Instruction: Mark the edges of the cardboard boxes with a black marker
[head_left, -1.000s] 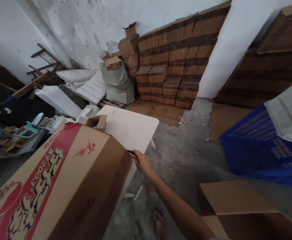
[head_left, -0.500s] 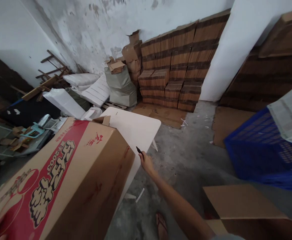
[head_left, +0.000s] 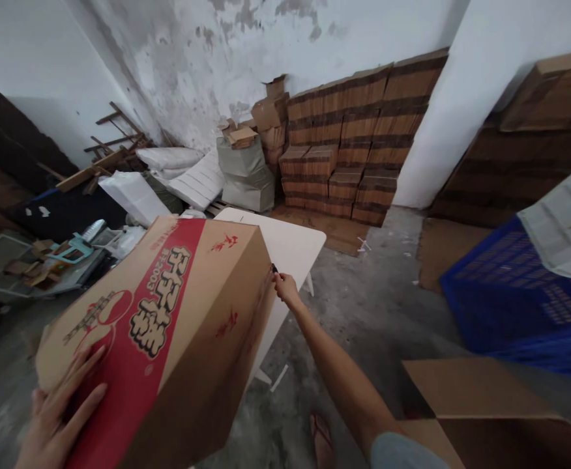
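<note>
A large cardboard carton [head_left: 192, 378] with a red printed band rests tilted on a white table [head_left: 295, 238]. My left hand [head_left: 63, 407] lies on the carton's top near its close edge, fingers spread and pressing on the cardboard. My right hand [head_left: 286, 288] is closed around a slim black tool [head_left: 274, 268], whose tip is at the carton's far right edge. Whether the tool is a cutter or a pen cannot be made out, as the fingers cover most of it.
Bundled flat cardboard [head_left: 354, 137] is stacked along the back wall. A blue plastic crate [head_left: 500, 293] stands at the right, with an open cardboard box [head_left: 481, 391] below it. White wrapped bundles [head_left: 136, 195] and a pale blue stool [head_left: 75, 249] are at the left.
My left hand has come further into view over the carton. The carton shows more to the right, and the black tool now meets its far right edge.
</note>
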`<state>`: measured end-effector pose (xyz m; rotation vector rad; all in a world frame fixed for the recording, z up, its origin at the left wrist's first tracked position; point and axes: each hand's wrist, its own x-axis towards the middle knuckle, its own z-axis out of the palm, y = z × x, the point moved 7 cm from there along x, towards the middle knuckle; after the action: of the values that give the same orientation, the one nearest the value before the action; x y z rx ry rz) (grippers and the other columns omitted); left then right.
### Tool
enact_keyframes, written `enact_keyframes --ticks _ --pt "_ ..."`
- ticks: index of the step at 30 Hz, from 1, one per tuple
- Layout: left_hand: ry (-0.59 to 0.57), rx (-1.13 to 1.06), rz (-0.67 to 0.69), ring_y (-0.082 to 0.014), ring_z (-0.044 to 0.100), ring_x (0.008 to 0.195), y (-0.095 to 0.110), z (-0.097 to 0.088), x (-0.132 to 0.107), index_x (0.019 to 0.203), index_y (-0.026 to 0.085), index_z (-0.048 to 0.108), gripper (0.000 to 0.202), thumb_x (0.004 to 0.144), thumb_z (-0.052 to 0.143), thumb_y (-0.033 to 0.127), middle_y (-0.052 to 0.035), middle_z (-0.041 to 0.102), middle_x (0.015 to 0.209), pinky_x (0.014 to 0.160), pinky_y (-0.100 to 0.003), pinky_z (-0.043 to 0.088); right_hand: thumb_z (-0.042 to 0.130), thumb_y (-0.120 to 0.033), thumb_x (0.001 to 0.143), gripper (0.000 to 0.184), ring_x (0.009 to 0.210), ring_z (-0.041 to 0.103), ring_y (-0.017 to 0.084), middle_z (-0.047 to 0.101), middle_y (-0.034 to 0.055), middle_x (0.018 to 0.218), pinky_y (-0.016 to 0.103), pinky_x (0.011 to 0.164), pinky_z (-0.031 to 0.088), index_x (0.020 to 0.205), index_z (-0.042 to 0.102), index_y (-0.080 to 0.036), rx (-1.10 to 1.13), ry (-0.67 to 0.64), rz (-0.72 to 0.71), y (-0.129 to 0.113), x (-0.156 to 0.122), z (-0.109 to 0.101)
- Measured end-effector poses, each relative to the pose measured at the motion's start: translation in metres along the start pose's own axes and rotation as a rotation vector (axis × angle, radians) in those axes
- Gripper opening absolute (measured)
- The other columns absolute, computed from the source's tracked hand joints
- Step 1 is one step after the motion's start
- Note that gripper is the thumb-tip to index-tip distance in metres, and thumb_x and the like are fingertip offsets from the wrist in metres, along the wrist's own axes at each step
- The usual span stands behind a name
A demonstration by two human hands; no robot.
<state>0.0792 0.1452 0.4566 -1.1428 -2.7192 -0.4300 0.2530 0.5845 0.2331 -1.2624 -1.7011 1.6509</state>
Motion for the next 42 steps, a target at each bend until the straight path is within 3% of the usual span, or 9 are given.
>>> enact_keyframes --ticks 3,6,10,13,19,23,27,35,42 --pt "-0.001 -0.093 0.027 -0.0254 0.025 0.148 0.008 0.003 0.005 0.144 0.038 0.040 0.053 0.094 0.036 0.054 0.0000 0.037 0.157 0.121 -0.058 -0.006 0.039 -0.034 0.095 0.033 0.035 0.040 0.008 0.047 -0.0042 0.049 0.020 0.038 0.033 0.082 0.062 -0.015 0.032 -0.057 0.056 0.014 -0.044 0.029" --pt "-0.004 -0.098 0.068 -0.0248 0.028 0.147 0.022 0.001 0.009 0.143 0.035 0.042 0.054 0.094 0.035 0.057 -0.0024 0.038 0.157 0.121 -0.060 -0.002 0.038 -0.034 0.095 0.032 0.032 0.036 0.007 0.044 -0.0064 0.047 0.019 0.035 0.030 0.079 0.060 -0.016 0.056 -0.084 0.087 0.034 -0.099 0.060" --pt "-0.010 -0.086 0.085 -0.0241 0.025 0.148 0.027 -0.002 0.007 0.145 0.032 0.041 0.061 0.093 0.034 0.062 -0.0042 0.035 0.158 0.120 -0.062 0.007 0.041 -0.032 0.095 0.031 0.032 0.033 0.005 0.041 -0.0076 0.045 0.018 0.036 0.027 0.075 0.059 -0.015 0.080 -0.048 0.114 0.047 -0.142 0.074" --pt "-0.007 -0.059 0.097 -0.0247 0.025 0.149 0.026 -0.003 0.003 0.147 0.029 0.040 0.064 0.093 0.032 0.062 -0.0060 0.035 0.158 0.120 -0.062 0.011 0.035 -0.032 0.098 0.033 0.033 0.034 0.005 0.041 -0.0081 0.049 0.018 0.036 0.027 0.085 0.059 -0.014 0.107 0.047 0.126 0.037 -0.132 0.057" --pt "0.027 -0.050 0.150 -0.0232 0.028 0.147 0.023 -0.001 0.004 0.146 0.026 0.041 0.065 0.094 0.029 0.061 -0.0067 0.037 0.157 0.121 -0.056 0.018 0.041 -0.042 0.100 0.036 0.037 0.037 0.004 0.045 -0.0080 0.054 0.018 0.039 0.030 0.088 0.059 -0.013 0.121 0.162 0.127 -0.005 -0.062 0.018" --pt "0.043 -0.065 0.177 -0.0232 0.029 0.147 0.015 0.005 0.007 0.145 0.028 0.043 0.065 0.092 0.031 0.063 -0.0048 0.039 0.156 0.122 -0.055 0.018 0.043 -0.047 0.100 0.040 0.041 0.040 0.005 0.047 -0.0078 0.055 0.019 0.042 0.036 0.084 0.058 -0.014 0.094 0.181 0.129 -0.016 -0.019 0.013" --pt "0.040 -0.099 0.216 -0.0226 0.028 0.147 0.011 0.008 0.009 0.145 0.032 0.041 0.061 0.092 0.037 0.062 -0.0028 0.039 0.156 0.122 -0.056 0.017 0.048 -0.048 0.098 0.040 0.043 0.043 0.005 0.050 -0.0070 0.057 0.020 0.045 0.040 0.083 0.059 -0.014 0.057 0.159 0.115 -0.016 0.004 0.014" --pt "0.038 -0.144 0.275 -0.0247 0.031 0.146 0.010 0.010 0.015 0.144 0.032 0.042 0.061 0.090 0.043 0.061 -0.0036 0.040 0.155 0.123 -0.055 0.019 0.048 -0.045 0.098 0.039 0.038 0.038 0.005 0.045 -0.0084 0.050 0.019 0.040 0.032 0.077 0.058 -0.014 0.016 0.025 0.056 -0.014 -0.003 0.009" --pt "0.054 -0.125 0.264 -0.0273 0.035 0.143 0.017 0.006 0.019 0.140 0.024 0.047 0.065 0.090 0.039 0.064 -0.0083 0.044 0.151 0.123 -0.052 0.020 0.050 -0.038 0.094 0.032 0.032 0.031 0.005 0.037 -0.0097 0.041 0.020 0.035 0.023 0.073 0.057 -0.015 0.058 -0.111 0.033 -0.006 -0.046 0.023"
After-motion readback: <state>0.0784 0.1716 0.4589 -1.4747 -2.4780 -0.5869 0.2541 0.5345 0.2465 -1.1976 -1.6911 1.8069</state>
